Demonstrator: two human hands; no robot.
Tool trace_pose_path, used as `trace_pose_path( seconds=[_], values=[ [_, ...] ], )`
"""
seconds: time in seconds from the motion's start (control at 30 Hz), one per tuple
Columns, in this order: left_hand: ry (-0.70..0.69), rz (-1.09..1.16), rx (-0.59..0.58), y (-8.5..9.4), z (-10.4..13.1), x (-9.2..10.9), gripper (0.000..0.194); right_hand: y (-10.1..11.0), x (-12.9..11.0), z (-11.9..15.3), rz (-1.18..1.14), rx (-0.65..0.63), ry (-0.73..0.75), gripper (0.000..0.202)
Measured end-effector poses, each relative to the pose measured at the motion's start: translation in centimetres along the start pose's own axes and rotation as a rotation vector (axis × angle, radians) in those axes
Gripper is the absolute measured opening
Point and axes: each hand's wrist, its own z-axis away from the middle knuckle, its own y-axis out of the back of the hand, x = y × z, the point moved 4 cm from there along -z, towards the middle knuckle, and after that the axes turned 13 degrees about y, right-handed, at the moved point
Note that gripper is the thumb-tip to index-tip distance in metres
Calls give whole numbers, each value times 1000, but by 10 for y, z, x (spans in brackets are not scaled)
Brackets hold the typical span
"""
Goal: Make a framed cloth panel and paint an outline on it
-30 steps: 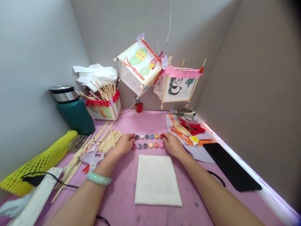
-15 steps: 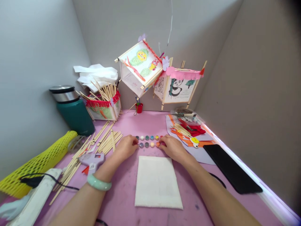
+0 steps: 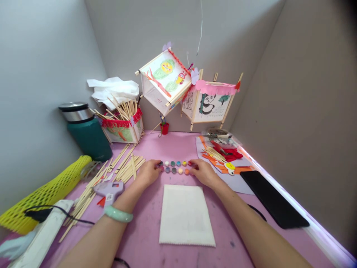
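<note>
A strip of small paint pots (image 3: 175, 167) in two rows lies on the pink table (image 3: 145, 230), just beyond a blank white sheet (image 3: 186, 214). My left hand (image 3: 147, 173) grips the strip's left end; a green bangle sits on that wrist. My right hand (image 3: 205, 174) grips the right end. Both sets of fingers curl onto the outer pots. The middle pots show between my hands.
Bamboo sticks (image 3: 122, 167) and a glue gun (image 3: 108, 189) lie at left, near a green flask (image 3: 86, 132), a yellow foam net (image 3: 41, 195) and a power strip (image 3: 41, 232). A stick-filled box (image 3: 122, 124) and two paper lanterns (image 3: 189, 93) stand behind. Paper cut-outs (image 3: 225, 160) and a black phone (image 3: 273, 203) lie at right.
Both hands drew closer together on the ends of the paint strip, which shifted slightly on the table. The view moved a little.
</note>
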Motion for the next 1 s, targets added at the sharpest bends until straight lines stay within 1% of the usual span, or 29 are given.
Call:
trace_pose_path(
  seconds=[0.1, 0.23, 0.3, 0.37, 0.43, 0.53, 0.6, 0.67, 0.77, 0.87, 1.0],
  values=[
    [19, -10, 32, 0, -4, -1, 31, -3, 1, -4, 11, 35, 5, 29],
    [46, -15, 73, 2, -6, -4, 34, 3, -1, -3, 59, 74, -13, 33],
    [36, -18, 70, 2, -4, -4, 28, 6, -2, 0, 90, 58, -37, 31],
    [9, -23, 51, 1, -2, -3, 22, 7, -5, 4, 107, 20, -40, 22],
    [-14, -30, 40, 1, 0, -2, 20, 5, -8, 5, 105, -3, -17, 16],
    [-10, -39, 41, 0, 0, -2, 19, 3, -10, 5, 96, 2, 12, 15],
    [20, -35, 55, 1, -1, -5, 22, 2, -9, 4, 106, 25, -2, 18],
    [53, -21, 68, 1, -2, -7, 29, 2, -6, 3, 123, 56, -22, 27],
    [69, 13, 45, 0, -3, -7, 38, 2, -6, 1, 125, 54, -9, 38],
    [58, 42, 3, -2, -3, -6, 38, 1, -7, 0, 109, 15, 19, 39],
    [47, 66, -18, -3, -5, -6, 40, 3, -9, 2, 123, 19, -22, 36]
  ],
)
